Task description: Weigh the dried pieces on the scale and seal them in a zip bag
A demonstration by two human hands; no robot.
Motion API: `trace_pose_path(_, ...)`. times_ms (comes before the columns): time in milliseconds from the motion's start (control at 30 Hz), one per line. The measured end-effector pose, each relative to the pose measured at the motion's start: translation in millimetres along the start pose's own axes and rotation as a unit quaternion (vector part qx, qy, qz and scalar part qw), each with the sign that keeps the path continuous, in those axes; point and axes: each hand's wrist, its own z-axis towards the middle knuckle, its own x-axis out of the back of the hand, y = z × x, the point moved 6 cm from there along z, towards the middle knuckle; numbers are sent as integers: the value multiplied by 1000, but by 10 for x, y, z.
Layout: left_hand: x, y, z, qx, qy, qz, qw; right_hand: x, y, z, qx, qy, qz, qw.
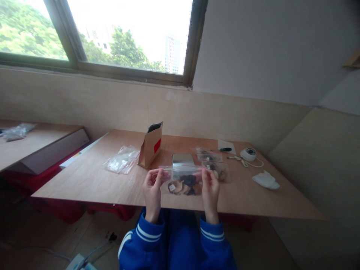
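Two hands up in front of the near edge of the table (92,183), with a clear zip bag (182,180) stretched between them. Left hand (152,190) pinched on the left top corner of the bag, fingers closed on the plastic. Right hand (210,189) pinched on the right top corner, fingers closed on it too. Bag held upright in the air, just above the table edge, with dark and brown dried bits (184,186) sunk to the bottom. Top strip with a thin red line, pulled flat from side to side. Best done, as a guess, by keeping the bag level so nothing tips out, holding both corners tight, and pressing along the strip from one end to the other with no gap left. Easy to go wrong if the plastic folds or a dried bit sits in the strip. Just behind the bag, a small flat silver thing (183,159) on the table. To the left, a brown paper bag (151,146) standing up, and a crumpled clear bag (123,159) further left. To the right, two more filled clear bags (213,162), a green pen (225,149), a round white gadget with a cord (248,154) and a white cloth (266,180).
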Motion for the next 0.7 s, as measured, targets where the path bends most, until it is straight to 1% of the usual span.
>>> trace_pose_path(100, -10, 11, -36, -10, -13, 7, 1000, 65, -26, -15, 7, 14, -9, 1000)
trace_pose_path(300, -3, 32, -88, -28, -20, 10, 999, 152, -104, -47, 35, 25, -13, 999)
trace_pose_path(433, -5, 105, -112, -36, -28, 15, 999, 176, -134, -55, 22, 5, 9, 1000)
trace_pose_path(533, 31, 176, -123, -55, -15, 45, 997, 169, -171, -63, 29, -12, 17, 999)
trace_pose_path(633, 76, 212, -126, -61, -7, 71, 996, 163, -207, -81, 44, -5, 9, 999)
trace_pose_path(700, 94, 223, -124, -60, -11, 77, 995, 160, -219, -96, 51, 2, 4, 999)
